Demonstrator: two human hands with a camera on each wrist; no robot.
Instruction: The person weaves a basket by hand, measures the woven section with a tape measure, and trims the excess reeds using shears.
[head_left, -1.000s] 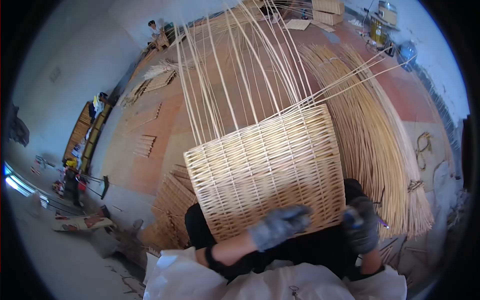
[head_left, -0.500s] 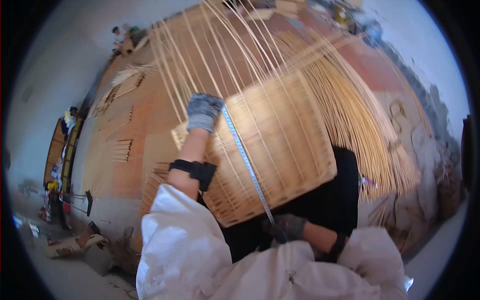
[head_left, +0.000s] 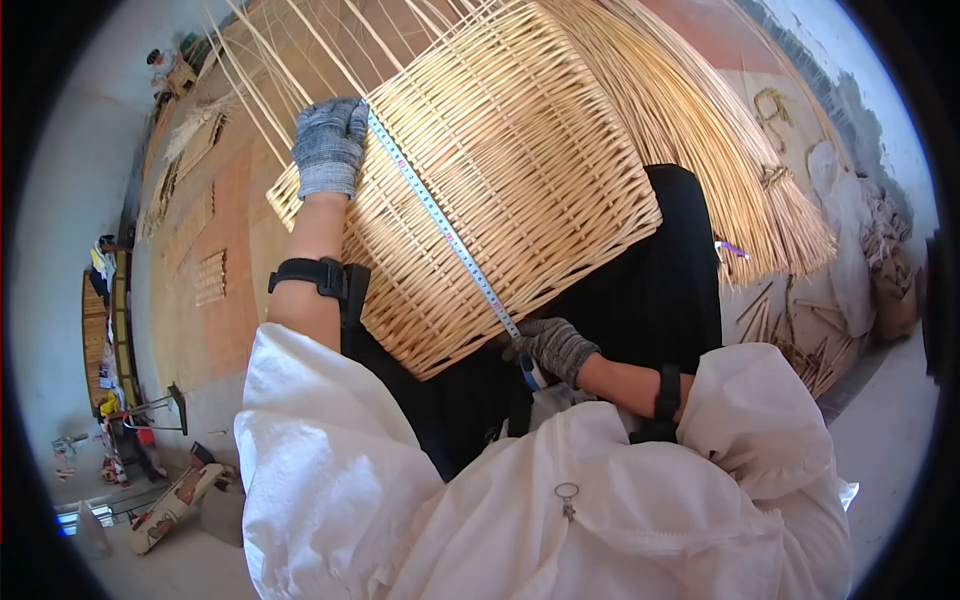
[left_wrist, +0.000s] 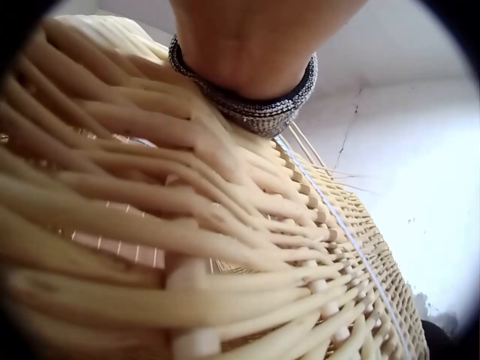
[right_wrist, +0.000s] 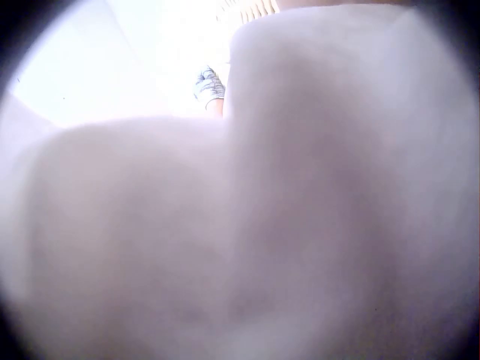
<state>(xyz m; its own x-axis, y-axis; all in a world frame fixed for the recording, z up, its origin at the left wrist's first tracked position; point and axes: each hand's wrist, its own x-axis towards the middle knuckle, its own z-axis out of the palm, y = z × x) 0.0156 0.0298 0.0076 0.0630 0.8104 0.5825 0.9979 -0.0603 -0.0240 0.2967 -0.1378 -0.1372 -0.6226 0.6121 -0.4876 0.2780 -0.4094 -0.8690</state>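
A woven wicker panel [head_left: 500,160] rests tilted over the black-clad lap, long loose stakes [head_left: 310,45] rising from its far edge. Across its face runs a white-and-blue tape measure [head_left: 440,222], stretched straight. At the far edge, my grey-gloved left hand [head_left: 330,145] pinches the end of the tape against the weave. My right hand [head_left: 556,350], also gloved, grips the tape's case [head_left: 531,374] just off the near edge. In the left wrist view, the glove cuff [left_wrist: 259,116] lies close over the weave, with fingers hidden. White cloth [right_wrist: 300,187] fills most of the right wrist view.
A long bundle of peeled rods [head_left: 690,130] lies on the floor at the right, tied near its end [head_left: 775,178]. Short offcuts [head_left: 820,325] and a plastic sheet [head_left: 835,225] are beside it. A wooden bench [head_left: 110,330] stands far left; another person [head_left: 172,72] sits at the back.
My left hand has gone from near the lap to the panel's far edge, drawing out the tape. My right hand has moved from the panel's right side to its near edge. The panel has tilted.
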